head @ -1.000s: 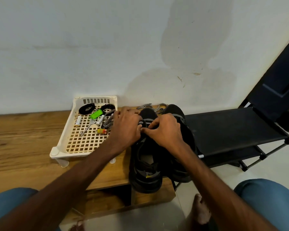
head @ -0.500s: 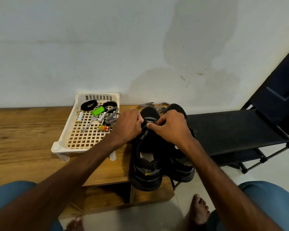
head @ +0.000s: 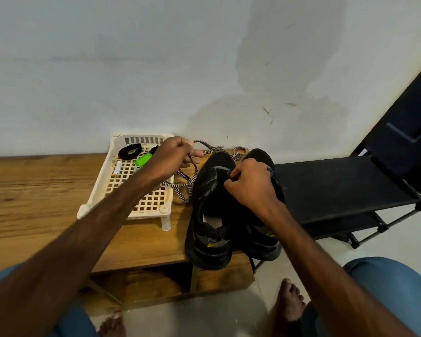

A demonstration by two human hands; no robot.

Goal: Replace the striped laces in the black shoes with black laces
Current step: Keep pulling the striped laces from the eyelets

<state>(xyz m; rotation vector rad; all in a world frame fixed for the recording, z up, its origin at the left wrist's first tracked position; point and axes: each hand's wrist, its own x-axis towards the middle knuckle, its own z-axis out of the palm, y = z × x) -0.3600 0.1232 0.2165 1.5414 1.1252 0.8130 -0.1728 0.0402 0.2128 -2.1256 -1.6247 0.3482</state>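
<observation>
Black shoes [head: 219, 242] stand side by side at the right end of the bench [head: 34, 190], heels jutting over its near edge. The right hand [head: 250, 184] pinches the upper of the shoe nearer the tray [head: 141, 140], fingers curled tight. The left hand [head: 178, 154], raised over the tray's far right corner, grips a striped lace [head: 173, 184] that loops down onto the bench beside that shoe. The hands are apart. A coiled black lace [head: 130, 152] lies at the tray's far end.

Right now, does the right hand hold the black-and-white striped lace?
No: the left hand holds the striped lace, while the right hand grips a black shoe.
</observation>
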